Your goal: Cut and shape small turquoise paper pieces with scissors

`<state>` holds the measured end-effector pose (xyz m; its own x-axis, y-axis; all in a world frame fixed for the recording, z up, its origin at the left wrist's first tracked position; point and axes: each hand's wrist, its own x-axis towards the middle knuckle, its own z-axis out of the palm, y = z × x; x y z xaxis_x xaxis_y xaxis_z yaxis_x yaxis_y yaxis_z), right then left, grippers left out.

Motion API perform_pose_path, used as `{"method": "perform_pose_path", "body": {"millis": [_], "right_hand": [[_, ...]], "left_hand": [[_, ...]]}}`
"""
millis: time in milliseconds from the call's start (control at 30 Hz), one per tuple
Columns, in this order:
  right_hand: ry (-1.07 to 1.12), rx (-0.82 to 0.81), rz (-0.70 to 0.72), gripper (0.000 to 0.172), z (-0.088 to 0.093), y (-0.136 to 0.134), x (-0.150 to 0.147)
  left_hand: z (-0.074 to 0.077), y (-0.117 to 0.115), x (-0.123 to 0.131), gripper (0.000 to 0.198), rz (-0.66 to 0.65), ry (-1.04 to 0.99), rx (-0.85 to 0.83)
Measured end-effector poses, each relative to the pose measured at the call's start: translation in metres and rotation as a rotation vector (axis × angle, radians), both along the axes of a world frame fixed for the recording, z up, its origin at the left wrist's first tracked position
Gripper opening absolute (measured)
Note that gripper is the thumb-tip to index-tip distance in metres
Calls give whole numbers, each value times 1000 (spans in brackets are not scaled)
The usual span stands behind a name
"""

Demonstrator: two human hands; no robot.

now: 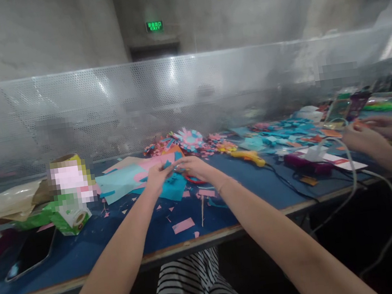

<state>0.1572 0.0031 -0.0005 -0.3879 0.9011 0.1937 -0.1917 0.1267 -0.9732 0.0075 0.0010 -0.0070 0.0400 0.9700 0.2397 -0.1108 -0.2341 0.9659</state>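
My left hand [157, 176] and my right hand [195, 166] meet over the table, fingertips pinched together on a small piece of blue paper [167, 164]. Its exact shape is partly hidden by the fingers. Below them lies a larger sheet of blue paper [173, 188], with a light blue sheet [119, 182] to the left and pink paper on top of that. A red loop [196, 181], looking like a scissors handle, shows under my right hand. Pink paper scraps [183, 225] and a thin wooden stick [202, 210] lie closer to the table edge.
Behind my hands sit paper flowers [190, 139] and heaps of blue cut paper [283, 133]. A yellow glue gun [248, 157] with a black cord lies to the right. At left are a phone [32, 253] and a green box [70, 216]. Another person's hands [368, 136] work at far right.
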Motion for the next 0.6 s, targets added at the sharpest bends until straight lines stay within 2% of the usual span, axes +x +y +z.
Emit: {"method": "perform_pose_path", "body": {"millis": [100,200,600], "right_hand": [[52,43,-142,15,-1,5,-1],[55,68,-234,15,-2,8,-1],[-51,137,-234,15,-9,15,-3]], "left_hand": [[5,-6,4,21,-83,-115,-98],[9,-10,6,18,-99,-166,-134],[8,-10,4,14,-114,-212,-168]]}}
